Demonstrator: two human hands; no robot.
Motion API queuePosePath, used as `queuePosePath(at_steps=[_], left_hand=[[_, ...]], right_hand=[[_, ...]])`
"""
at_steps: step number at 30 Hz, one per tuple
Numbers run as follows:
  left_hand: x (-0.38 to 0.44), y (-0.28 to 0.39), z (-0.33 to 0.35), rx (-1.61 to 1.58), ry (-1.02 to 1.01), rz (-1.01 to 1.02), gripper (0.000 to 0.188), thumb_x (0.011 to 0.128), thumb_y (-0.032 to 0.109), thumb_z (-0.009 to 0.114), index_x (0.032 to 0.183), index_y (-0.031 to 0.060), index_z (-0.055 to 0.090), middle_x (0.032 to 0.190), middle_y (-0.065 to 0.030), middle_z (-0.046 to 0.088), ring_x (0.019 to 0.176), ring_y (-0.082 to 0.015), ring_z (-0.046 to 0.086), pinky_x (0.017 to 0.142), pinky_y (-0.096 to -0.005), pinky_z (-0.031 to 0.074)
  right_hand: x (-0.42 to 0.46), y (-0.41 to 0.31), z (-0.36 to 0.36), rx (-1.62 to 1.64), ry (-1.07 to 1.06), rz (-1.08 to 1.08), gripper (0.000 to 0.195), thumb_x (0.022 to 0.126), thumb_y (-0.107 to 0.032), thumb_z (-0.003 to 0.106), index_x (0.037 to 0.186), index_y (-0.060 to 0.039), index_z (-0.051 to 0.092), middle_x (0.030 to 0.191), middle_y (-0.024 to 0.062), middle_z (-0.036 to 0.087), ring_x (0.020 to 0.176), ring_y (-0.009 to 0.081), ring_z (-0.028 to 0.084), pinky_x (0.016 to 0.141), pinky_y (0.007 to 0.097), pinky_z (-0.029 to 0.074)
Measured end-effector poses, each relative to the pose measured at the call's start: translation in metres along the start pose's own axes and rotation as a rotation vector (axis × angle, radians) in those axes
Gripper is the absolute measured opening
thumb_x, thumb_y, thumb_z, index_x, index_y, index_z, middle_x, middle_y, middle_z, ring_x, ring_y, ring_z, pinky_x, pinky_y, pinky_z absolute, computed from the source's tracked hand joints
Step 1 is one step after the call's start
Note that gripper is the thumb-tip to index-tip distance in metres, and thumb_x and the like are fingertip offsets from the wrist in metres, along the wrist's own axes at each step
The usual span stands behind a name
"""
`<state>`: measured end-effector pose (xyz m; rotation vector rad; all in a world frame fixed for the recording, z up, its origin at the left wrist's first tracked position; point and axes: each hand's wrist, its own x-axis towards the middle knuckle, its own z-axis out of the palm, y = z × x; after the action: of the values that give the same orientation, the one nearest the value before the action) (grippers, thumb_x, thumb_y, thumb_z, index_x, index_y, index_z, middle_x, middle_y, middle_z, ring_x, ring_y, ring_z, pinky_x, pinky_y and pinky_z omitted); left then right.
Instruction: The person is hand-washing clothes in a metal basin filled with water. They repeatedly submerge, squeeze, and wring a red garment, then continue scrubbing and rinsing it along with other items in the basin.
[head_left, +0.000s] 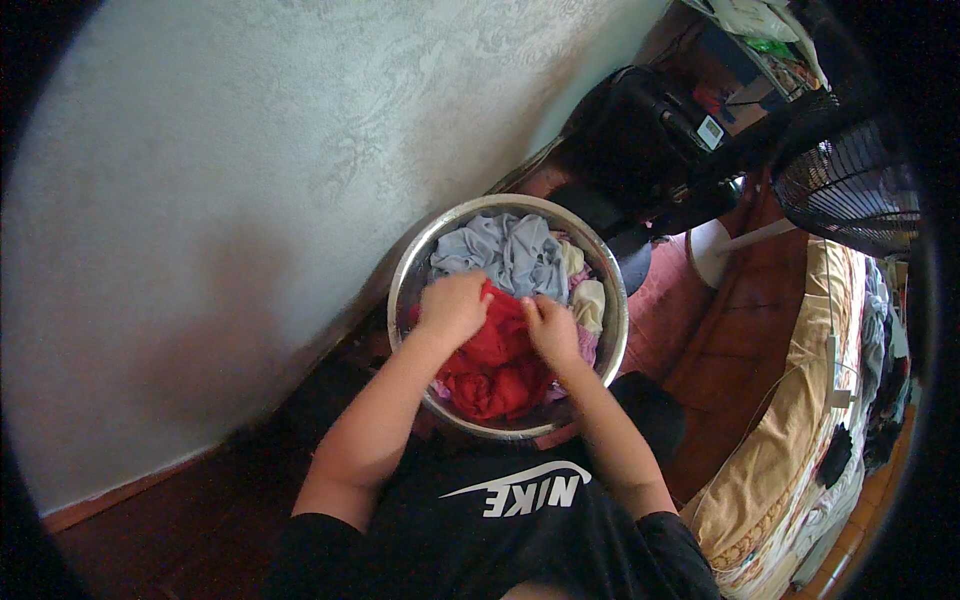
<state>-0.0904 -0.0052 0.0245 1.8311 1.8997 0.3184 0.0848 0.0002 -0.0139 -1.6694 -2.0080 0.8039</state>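
A round metal basin (617, 330) full of cloth items sits in front of me. Both my left hand (454, 304) and my right hand (553, 330) grip a red cloth (499, 341) by its upper part, one at each side. The lower part of that cloth lies bunched toward the basin's near rim. Beyond my hands is a crumpled light grey-blue cloth (510, 251). Cream cloth (589, 304) and pinkish-purple cloth (587, 346) show along the right inner wall. What lies under the red cloth is hidden.
A pale textured wall (262, 150) rises close on the left. Past the basin stands a dark bag or case (622, 142). A fan (851, 191) with a round white base (705, 255) is at the right, near a bed edge with tan fabric (780, 420). Reddish-brown tiles (739, 345) cover the floor.
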Motion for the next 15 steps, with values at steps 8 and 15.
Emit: queuePosePath(at_steps=[8, 15], left_hand=[[0.003, -0.014, 0.097, 0.261, -0.063, -0.037, 0.018, 0.080, 0.014, 0.045, 0.090, 0.0064, 0.058, 0.092, -0.0131, 0.059, 0.080, -0.0279, 0.061, 0.067, -0.0386, 0.050], [0.015, -0.004, 0.074, -0.103, 0.012, -0.090, 0.018, 0.078, 0.020, 0.052, 0.085, 0.0038, 0.057, 0.086, -0.0162, 0.059, 0.078, -0.0338, 0.058, 0.067, -0.0417, 0.046]], right_hand=[[0.003, 0.022, 0.060, -0.345, -0.086, 0.058, 0.028, 0.085, -0.031, 0.046, 0.075, -0.0074, 0.057, 0.073, 0.0162, 0.062, 0.067, 0.0326, 0.061, 0.061, 0.0437, 0.049], [0.034, 0.056, 0.062, -0.005, -0.169, 0.178, 0.030, 0.080, -0.032, 0.055, 0.091, -0.0037, 0.058, 0.074, 0.0177, 0.062, 0.062, 0.0288, 0.059, 0.061, 0.0385, 0.047]])
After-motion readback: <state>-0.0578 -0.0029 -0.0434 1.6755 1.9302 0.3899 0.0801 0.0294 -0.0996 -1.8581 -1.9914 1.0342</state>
